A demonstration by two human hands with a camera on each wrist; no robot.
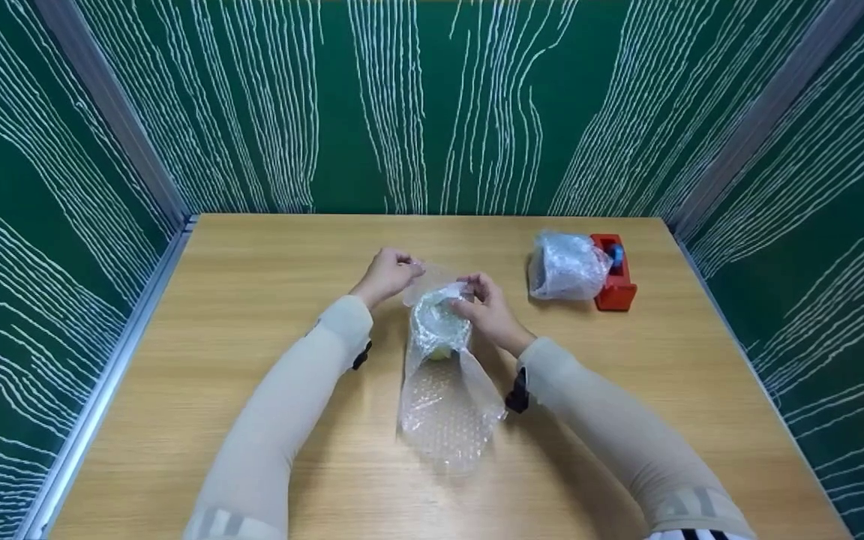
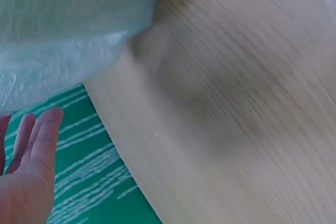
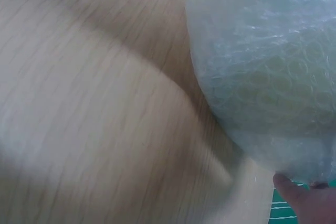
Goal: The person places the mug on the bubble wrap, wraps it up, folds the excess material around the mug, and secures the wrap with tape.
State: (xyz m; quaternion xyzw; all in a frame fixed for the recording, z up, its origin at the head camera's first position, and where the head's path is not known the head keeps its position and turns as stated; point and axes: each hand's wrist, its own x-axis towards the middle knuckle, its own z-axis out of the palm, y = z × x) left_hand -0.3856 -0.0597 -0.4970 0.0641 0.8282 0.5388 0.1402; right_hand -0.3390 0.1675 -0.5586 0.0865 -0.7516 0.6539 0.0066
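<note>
A clear sheet of bubble wrap (image 1: 451, 409) lies lengthwise on the table, its near end spread flat. The far part is rolled round a pale yellow-green object (image 1: 440, 352), whose kind the wrap hides. At the far left of the roll, my left hand (image 1: 387, 276) pinches the wrap's loose edge between thumb and fingertips. My right hand (image 1: 493, 311) grips the wrap at the far right end of the roll, thumb over its top. The wrapped bulge (image 2: 68, 19) fills the upper left of the left wrist view, beside the left hand's fingers. In the right wrist view, fingers (image 3: 294, 192) touch the bulge's lower end.
A second bubble-wrapped bundle (image 1: 571, 266) stands at the back right of the wooden table (image 1: 252, 322). Right against it is a red tape dispenser (image 1: 616, 289) with a blue part. Green panels with white lines (image 1: 432, 105) enclose the table at the back and sides.
</note>
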